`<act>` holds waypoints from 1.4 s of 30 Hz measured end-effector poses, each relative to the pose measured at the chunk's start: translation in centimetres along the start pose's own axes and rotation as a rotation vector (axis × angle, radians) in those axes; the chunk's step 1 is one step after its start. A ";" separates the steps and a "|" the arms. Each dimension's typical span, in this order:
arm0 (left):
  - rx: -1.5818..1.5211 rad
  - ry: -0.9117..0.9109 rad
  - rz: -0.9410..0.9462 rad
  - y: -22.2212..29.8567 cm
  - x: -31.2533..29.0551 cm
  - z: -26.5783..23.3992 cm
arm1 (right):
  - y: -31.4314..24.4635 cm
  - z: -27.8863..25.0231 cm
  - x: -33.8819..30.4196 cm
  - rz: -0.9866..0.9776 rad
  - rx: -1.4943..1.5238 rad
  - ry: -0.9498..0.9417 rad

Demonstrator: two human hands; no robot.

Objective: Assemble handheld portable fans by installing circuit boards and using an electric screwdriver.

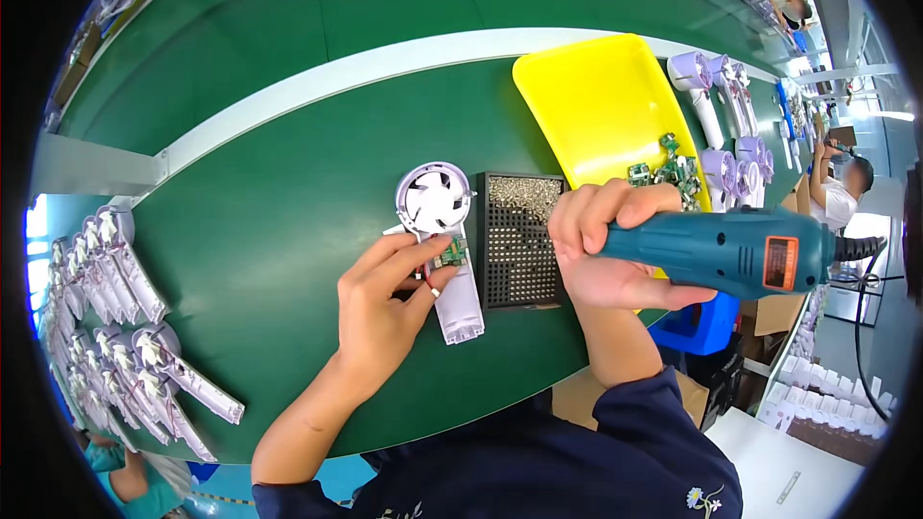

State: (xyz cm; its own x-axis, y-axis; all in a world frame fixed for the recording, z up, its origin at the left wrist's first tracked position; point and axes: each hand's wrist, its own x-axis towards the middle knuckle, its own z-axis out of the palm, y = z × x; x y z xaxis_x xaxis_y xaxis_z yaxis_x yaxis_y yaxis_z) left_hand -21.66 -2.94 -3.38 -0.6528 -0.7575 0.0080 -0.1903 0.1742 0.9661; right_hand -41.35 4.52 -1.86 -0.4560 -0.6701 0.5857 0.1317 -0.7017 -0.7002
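A small handheld fan's open housing [461, 308], pale lilac with a white fan wheel, lies on the green table in front of me. My left hand [377, 312] pinches a small green circuit board [452, 251] against the handle, just below the wheel; thin wires show by the fingers. In my right hand [608, 242] is a teal electric screwdriver [711, 248], held sideways with its corded end to the right. Its tip is hidden behind the fingers. Beneath and left of that hand sits a black screw tray [519, 274] with many small screws heaped at its far end.
A yellow tray [596, 101] with green circuit boards [678, 173] stands at the far right. Fan housings [120, 284] line the left side; more fans [721, 168] stand at right. A blue bin [702, 327] and the black cord [865, 356] are at right. Co-workers appear beyond.
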 end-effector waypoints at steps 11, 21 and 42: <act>0.036 0.006 0.021 -0.2 -0.1 -0.3 | -0.4 0.0 -0.2 0.054 0.024 -0.026; 0.042 0.016 0.036 -0.2 -0.1 -0.3 | -0.4 -0.1 -0.7 0.075 0.049 0.010; 0.003 0.049 0.081 -0.8 -0.2 -0.2 | -1.4 1.8 -0.1 0.021 0.066 0.018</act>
State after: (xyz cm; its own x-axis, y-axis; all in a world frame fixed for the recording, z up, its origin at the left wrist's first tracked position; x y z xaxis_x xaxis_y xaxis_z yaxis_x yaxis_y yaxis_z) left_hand -21.22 -3.02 -4.10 -0.6296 -0.7706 0.0986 -0.1408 0.2381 0.9610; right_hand -39.93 5.14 -0.15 -0.4682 -0.6808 0.5632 0.1991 -0.7023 -0.6834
